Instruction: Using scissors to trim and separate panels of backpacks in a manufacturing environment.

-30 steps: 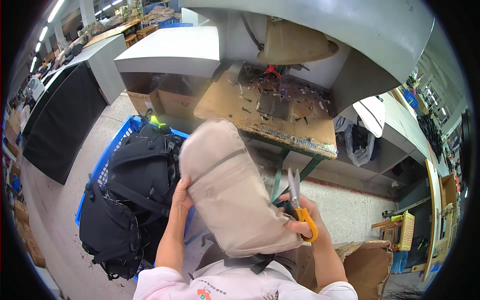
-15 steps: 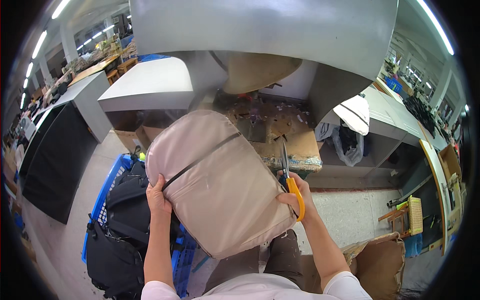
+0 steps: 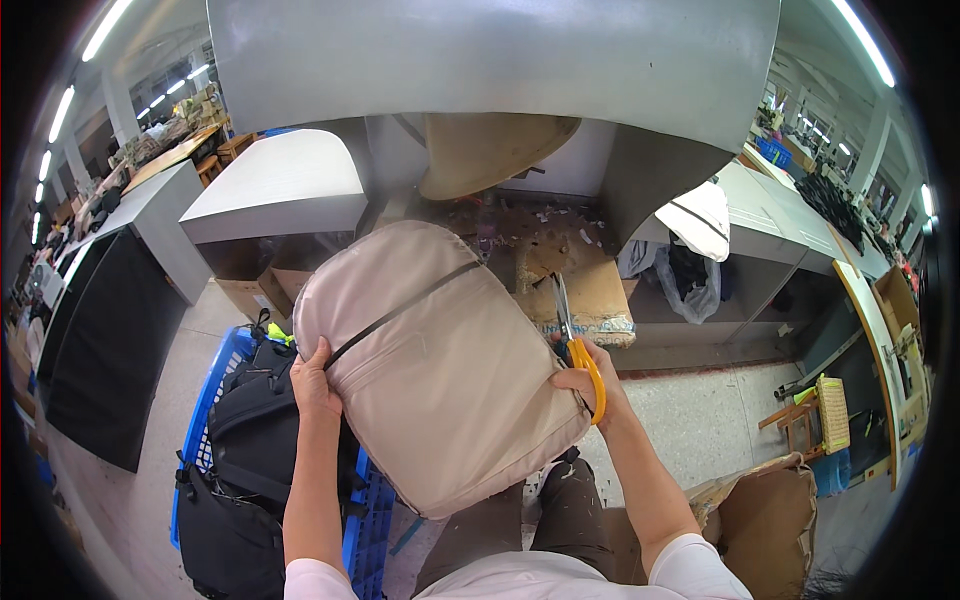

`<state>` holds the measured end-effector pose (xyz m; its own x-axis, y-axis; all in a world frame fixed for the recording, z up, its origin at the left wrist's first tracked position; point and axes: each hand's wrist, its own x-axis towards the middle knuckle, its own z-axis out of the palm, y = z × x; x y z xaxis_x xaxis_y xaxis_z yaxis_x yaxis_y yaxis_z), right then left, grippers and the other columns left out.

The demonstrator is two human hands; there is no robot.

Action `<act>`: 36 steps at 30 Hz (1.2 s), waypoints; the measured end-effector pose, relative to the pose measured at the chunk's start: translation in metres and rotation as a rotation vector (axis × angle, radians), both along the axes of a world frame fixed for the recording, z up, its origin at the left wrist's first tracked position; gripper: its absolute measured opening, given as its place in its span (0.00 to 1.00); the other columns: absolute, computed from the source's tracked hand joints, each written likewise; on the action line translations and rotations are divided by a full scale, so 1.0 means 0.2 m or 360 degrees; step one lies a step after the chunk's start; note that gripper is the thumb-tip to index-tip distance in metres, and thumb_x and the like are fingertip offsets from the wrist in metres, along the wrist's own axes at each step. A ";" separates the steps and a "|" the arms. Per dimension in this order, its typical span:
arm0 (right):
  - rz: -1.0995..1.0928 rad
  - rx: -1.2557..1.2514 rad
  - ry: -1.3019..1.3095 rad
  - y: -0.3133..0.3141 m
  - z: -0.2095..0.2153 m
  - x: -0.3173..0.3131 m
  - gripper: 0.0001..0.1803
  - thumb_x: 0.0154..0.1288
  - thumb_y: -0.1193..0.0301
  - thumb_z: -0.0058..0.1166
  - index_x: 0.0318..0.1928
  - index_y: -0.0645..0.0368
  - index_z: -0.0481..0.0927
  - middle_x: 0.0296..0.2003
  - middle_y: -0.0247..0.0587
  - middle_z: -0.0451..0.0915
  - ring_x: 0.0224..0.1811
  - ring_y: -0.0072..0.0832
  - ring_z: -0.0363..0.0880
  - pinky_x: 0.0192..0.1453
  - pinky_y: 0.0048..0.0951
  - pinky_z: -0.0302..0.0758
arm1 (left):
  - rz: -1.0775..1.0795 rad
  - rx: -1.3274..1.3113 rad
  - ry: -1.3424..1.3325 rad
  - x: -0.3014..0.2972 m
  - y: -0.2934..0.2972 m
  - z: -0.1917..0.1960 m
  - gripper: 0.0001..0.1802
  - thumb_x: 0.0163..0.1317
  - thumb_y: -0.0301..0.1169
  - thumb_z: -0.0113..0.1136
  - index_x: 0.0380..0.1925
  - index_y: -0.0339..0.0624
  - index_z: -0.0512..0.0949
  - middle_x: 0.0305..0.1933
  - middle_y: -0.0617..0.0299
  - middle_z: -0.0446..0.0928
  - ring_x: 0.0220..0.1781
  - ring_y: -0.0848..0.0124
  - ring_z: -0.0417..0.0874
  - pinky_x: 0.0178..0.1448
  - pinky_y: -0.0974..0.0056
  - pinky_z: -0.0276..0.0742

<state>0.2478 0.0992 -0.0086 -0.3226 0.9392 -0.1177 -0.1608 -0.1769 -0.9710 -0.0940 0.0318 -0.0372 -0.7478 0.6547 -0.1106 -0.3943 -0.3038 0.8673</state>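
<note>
Factory workbenches stretch behind a cardboard-covered worktop (image 3: 585,290). Left hand (image 3: 315,385) grips the left edge of a beige backpack panel (image 3: 440,360) held above the knees; right hand (image 3: 580,380) closes around orange-handled scissors (image 3: 575,345) at the panel's right edge. Black backpacks (image 3: 245,450) fill a blue crate (image 3: 205,400).

To your left you have a blue crate (image 3: 215,395) piled with black backpacks (image 3: 245,470), with a scrap-strewn cardboard sheet (image 3: 560,270) ahead and an open cardboard box (image 3: 765,510) at your right.
</note>
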 end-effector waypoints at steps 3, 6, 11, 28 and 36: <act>0.0000 -0.0085 0.0016 0.00 0.01 0.01 0.31 0.33 0.81 0.55 0.47 0.60 0.72 0.39 0.32 0.72 0.42 0.22 0.70 0.50 0.18 0.63 | -0.0003 -0.0007 0.0005 0.01 0.01 0.00 0.19 0.52 0.27 0.61 0.44 0.34 0.71 0.43 0.57 0.76 0.42 0.69 0.76 0.49 0.67 0.70; -0.0010 0.0021 -0.0044 0.01 0.01 0.00 0.28 0.37 0.84 0.51 0.47 0.62 0.70 0.34 0.33 0.71 0.34 0.21 0.71 0.38 0.18 0.68 | -0.0013 -0.0012 -0.0008 0.01 0.00 0.00 0.19 0.51 0.27 0.62 0.44 0.34 0.71 0.43 0.57 0.75 0.43 0.68 0.76 0.50 0.67 0.70; 0.0068 0.0031 -0.0149 0.07 0.04 -0.05 0.28 0.38 0.83 0.52 0.47 0.62 0.71 0.33 0.32 0.72 0.33 0.21 0.71 0.37 0.18 0.68 | 0.0056 0.0010 0.0003 -0.03 -0.02 0.00 0.19 0.52 0.27 0.61 0.44 0.34 0.71 0.43 0.57 0.76 0.43 0.67 0.76 0.49 0.66 0.70; 0.0132 -0.0015 -0.0150 0.10 0.13 -0.05 0.30 0.38 0.81 0.56 0.49 0.62 0.70 0.37 0.34 0.72 0.37 0.22 0.71 0.44 0.19 0.67 | 0.0087 -0.0041 -0.0056 -0.03 0.02 0.01 0.20 0.53 0.27 0.59 0.46 0.31 0.70 0.46 0.54 0.74 0.46 0.66 0.75 0.53 0.65 0.68; 0.0627 0.0339 -0.0425 -0.18 -0.03 0.10 0.31 0.38 0.78 0.60 0.50 0.63 0.70 0.37 0.33 0.73 0.38 0.20 0.70 0.44 0.19 0.66 | -0.0082 0.0028 -0.0499 0.13 -0.39 -0.40 0.20 0.56 0.30 0.52 0.50 0.41 0.67 0.50 0.63 0.73 0.52 0.67 0.72 0.57 0.61 0.67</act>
